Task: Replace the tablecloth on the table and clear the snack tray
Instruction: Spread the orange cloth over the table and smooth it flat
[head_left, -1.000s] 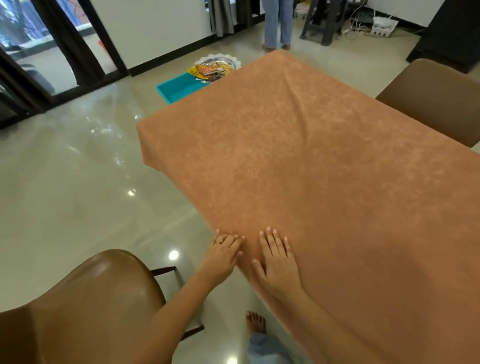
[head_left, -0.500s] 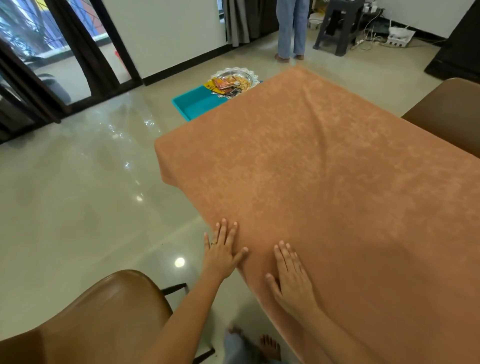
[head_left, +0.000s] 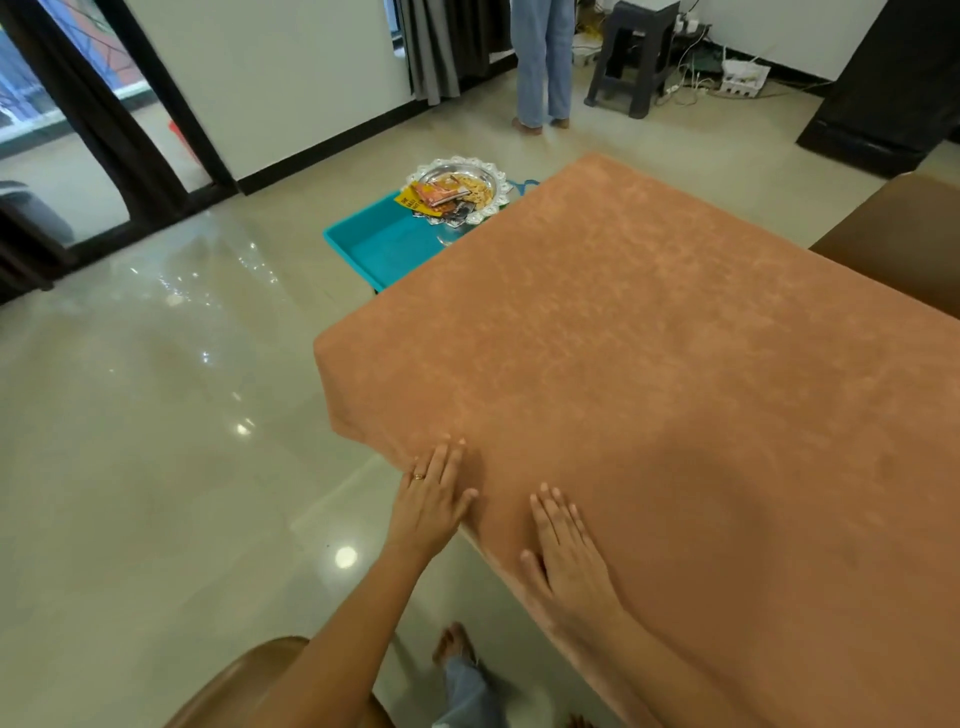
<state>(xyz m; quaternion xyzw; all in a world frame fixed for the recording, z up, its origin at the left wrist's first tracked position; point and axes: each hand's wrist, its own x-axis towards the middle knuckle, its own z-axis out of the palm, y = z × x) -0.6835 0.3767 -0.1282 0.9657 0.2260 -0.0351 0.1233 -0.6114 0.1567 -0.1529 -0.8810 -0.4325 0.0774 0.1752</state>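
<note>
Tablecloth (head_left: 649, 374) is on: orange-brown, fuzzy, covering the whole table top that I can see and hanging over the near edge and the corner at about 9 o'clock.

My left hand (head_left: 428, 506) sits right at that edge, palm down, fingers (head_left: 451, 457) straight and flat against the cloth where it folds over the side; there's a ring on one of them. My right hand (head_left: 569, 558) is just beside it at roughly 6 o'clock, also flat on top of the cloth, fingers straight and a bit spread. Neither hand is gripping anything, they're just pressing on the fabric.

Snack tray (head_left: 457, 189), the silver one with the scalloped rim, is off past the far corner at about 11 o'clock, with packets and snacks in it. It's touching a teal bin (head_left: 384, 244) on the floor; can't tell if it rests on the bin's rim or stands behind it.

Brown chair (head_left: 228, 691) is down at 7 o'clock under my left arm, another chair (head_left: 904, 244) at 2 o'clock beside the table. Someone in jeans (head_left: 540, 62) is standing at 12 o'clock, near a dark stool (head_left: 636, 52).
</note>
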